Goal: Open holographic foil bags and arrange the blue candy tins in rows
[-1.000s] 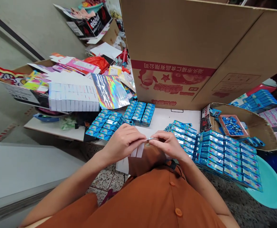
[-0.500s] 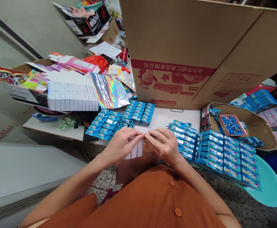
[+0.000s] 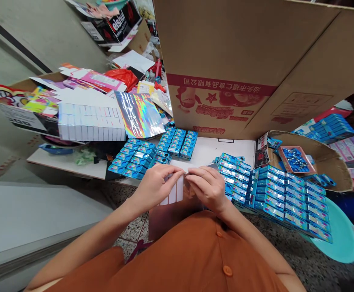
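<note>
In the head view, my left hand (image 3: 158, 184) is closed in a pinch on a sheet of stickers (image 3: 172, 194) in front of my body. White strips with thin dividing lines show on the sheet, and a shiny brownish part hangs lower. My right hand (image 3: 209, 185) is closed at the sheet's upper right edge, its fingertips pinching something small and pale there that I cannot make out. Just beyond my left hand lie rows of small blue packs (image 3: 134, 158) with round holes. More stacked blue packs (image 3: 234, 174) sit beside my right hand.
A tall cardboard box (image 3: 219, 52) stands behind the white tabletop (image 3: 225, 148). White boxes and a shiny rainbow sheet (image 3: 140, 115) are piled at left. To the right are stacked blue packs (image 3: 289, 198), a pink tray (image 3: 297, 159) of small blue pieces and a turquoise basin (image 3: 344, 231).
My right fingertips have drawn slightly away from my left ones, and a small pale bit now shows between them. The left hand keeps its grip on the sheet.
</note>
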`<state>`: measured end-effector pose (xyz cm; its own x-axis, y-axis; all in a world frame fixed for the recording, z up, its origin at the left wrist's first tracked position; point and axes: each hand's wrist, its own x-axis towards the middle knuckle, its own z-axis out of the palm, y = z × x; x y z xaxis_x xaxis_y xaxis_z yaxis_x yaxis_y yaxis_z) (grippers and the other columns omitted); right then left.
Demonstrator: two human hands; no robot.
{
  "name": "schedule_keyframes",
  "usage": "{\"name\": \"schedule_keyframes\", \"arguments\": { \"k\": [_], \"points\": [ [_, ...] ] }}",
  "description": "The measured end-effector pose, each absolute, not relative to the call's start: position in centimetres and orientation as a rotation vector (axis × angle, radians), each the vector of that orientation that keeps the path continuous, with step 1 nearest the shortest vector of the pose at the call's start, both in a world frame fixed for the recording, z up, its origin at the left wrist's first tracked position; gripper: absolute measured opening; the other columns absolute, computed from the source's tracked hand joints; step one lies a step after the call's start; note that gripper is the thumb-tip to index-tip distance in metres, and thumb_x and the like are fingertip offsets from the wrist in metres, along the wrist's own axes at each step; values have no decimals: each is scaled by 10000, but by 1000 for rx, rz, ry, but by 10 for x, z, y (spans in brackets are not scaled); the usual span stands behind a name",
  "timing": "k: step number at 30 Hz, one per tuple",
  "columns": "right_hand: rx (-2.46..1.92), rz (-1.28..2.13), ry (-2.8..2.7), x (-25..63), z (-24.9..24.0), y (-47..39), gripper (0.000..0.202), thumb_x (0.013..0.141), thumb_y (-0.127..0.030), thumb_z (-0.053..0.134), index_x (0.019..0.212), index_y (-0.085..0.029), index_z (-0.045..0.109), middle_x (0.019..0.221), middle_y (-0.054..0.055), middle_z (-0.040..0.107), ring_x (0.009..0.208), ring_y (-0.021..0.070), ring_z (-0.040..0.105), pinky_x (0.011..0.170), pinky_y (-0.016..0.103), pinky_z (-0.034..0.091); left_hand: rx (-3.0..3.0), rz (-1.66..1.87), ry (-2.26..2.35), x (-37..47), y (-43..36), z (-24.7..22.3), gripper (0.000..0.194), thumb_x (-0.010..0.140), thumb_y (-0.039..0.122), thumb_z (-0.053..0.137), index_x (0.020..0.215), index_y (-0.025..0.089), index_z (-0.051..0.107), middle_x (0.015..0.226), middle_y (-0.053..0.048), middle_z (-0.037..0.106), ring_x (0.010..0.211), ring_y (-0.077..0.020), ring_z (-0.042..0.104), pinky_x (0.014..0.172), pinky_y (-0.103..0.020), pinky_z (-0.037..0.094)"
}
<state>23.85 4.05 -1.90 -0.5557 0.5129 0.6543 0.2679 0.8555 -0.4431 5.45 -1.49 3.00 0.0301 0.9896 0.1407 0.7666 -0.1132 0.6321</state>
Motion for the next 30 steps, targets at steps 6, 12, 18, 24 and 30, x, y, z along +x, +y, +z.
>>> {"name": "schedule_keyframes", "arguments": {
  "k": [6, 12, 18, 24, 30],
  "points": [
    [-652, 579, -2102, 236, -11, 44, 153, 873, -209, 580, 994, -244, 666, 971, 45, 701, 910, 174, 621, 821, 354, 509, 1991, 799, 1739, 53, -15, 31, 239, 913, 346, 500, 880, 216, 699, 879, -9, 724, 817, -159, 629, 780, -284, 447],
    [-581, 506, -2171, 239, -11, 47, 219, 878, -189, 573, 1069, -246, 664, 995, 47, 697, 901, 165, 611, 818, 338, 511, 2004, 799, 1737, 53, -16, 31, 215, 909, 325, 518, 896, 222, 706, 880, -1, 724, 813, -155, 624, 779, -278, 445],
    [-533, 236, -2258, 242, -17, 44, 274, 885, -172, 547, 1132, -227, 651, 1074, 61, 698, 953, 189, 618, 843, 336, 521, 1934, 810, 1789, 53, -16, 32, 206, 893, 324, 541, 893, 223, 720, 875, 3, 731, 811, -158, 638, 796, -276, 457],
    [-475, 134, -2239, 241, -18, 43, 275, 880, -171, 548, 1137, -197, 642, 1089, 77, 697, 988, 185, 622, 859, 326, 530, 1854, 786, 1801, 52, -15, 32, 229, 889, 337, 534, 871, 217, 728, 864, 3, 736, 793, -164, 653, 787, -271, 472],
    [-488, 189, -2196, 239, -20, 44, 271, 837, -122, 602, 1101, -163, 645, 1061, 77, 704, 960, 185, 629, 850, 323, 532, 1830, 793, 1779, 53, -13, 31, 232, 892, 337, 528, 885, 226, 731, 875, 7, 736, 799, -160, 658, 769, -262, 477]
  ]
}}
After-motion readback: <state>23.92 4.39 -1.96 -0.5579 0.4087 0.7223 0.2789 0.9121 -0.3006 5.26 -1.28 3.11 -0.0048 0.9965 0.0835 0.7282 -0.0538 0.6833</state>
